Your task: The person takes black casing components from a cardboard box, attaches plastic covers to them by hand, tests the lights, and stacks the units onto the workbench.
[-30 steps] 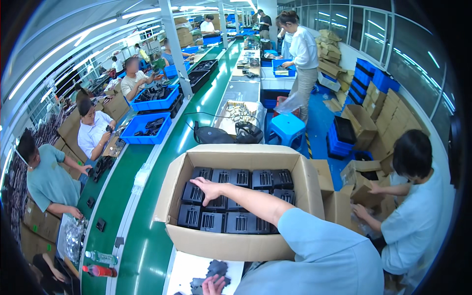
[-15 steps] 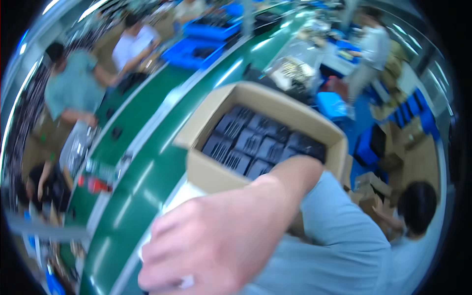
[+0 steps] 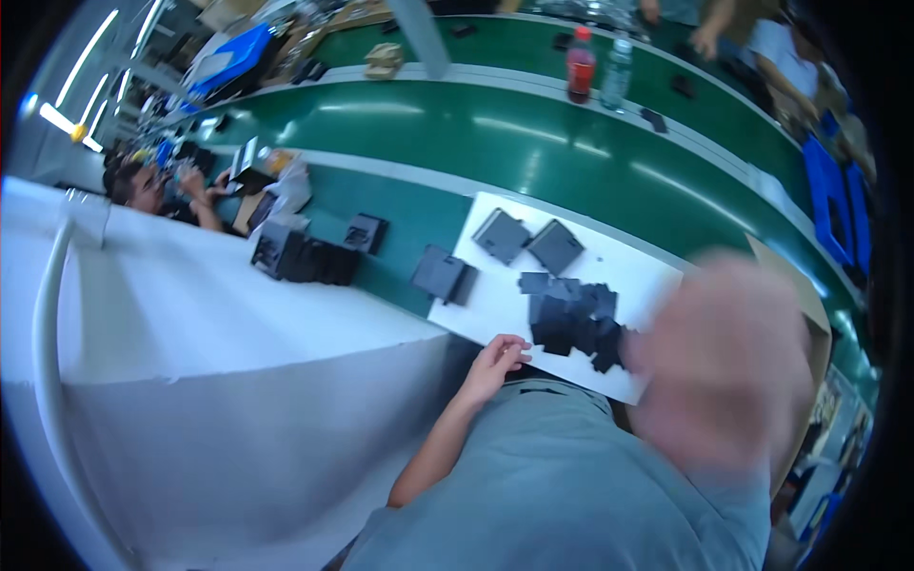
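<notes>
My left hand (image 3: 497, 364) rests at the near edge of a white board (image 3: 490, 214), its fingers a little bent and nothing visible in them. Smeared by motion, my right hand (image 3: 728, 362) is raised over the board's right end, so its fingers cannot be made out. A loose heap of small black plastic pieces (image 3: 569, 314) lies on the board between the hands. Behind the heap sit two black square housings, a left one (image 3: 502, 236) and a right one (image 3: 555, 246). Another black housing (image 3: 443, 274) straddles the board's left edge. Part of a cardboard box (image 3: 809, 295) shows behind my right hand.
A stack of black units (image 3: 300, 255) stands to the left, beside a white partition (image 3: 238, 381). Beyond the board runs a green conveyor (image 3: 457, 128), with a red-capped bottle (image 3: 580, 67) and a clear bottle (image 3: 616, 74) on its far ledge. Other people work at the far left and far right.
The view has swung left, from the cardboard box of black units to the white board. My left hand has come into view. My right hand now blurs at the right, with the box mostly hidden.
</notes>
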